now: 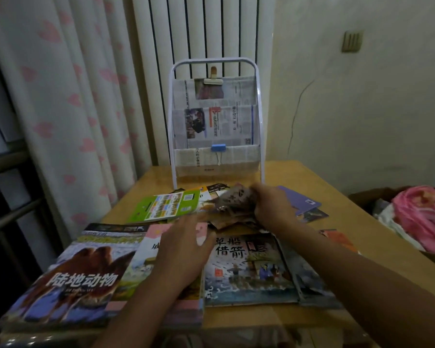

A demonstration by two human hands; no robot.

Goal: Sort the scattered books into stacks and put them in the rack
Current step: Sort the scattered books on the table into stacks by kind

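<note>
A: Head view is showing a wooden table [377, 237] with many thin books lying scattered on it. What is the right hand [271, 207] doing?

B: It is gripping a blurred brown-covered book [232, 205] in the middle of the table, with the fingers curled around its right edge. The book is looking tilted, but the blur is hiding the details.

A: And the left hand [183, 249]?

B: It is resting flat on a pink-edged book [161, 277], fingers straight and spread. This book is lying partly over a large book with a brown animal on the cover [68, 280], at the near left corner.

A: Where is the rack?

B: The white metal-frame rack with clear pockets [215, 121] is standing upright at the far edge of the table, well apart from both hands. Newspaper sheets are sitting in its pockets, and a blue binder clip [217, 148] is hanging on the lowest pocket.

A: Other books?

B: A green book [166, 207] is lying behind the left hand, a blue illustrated book with a boat scene [249, 267] just beside it on the right, and a purple book [299, 199] behind the right hand.
</note>
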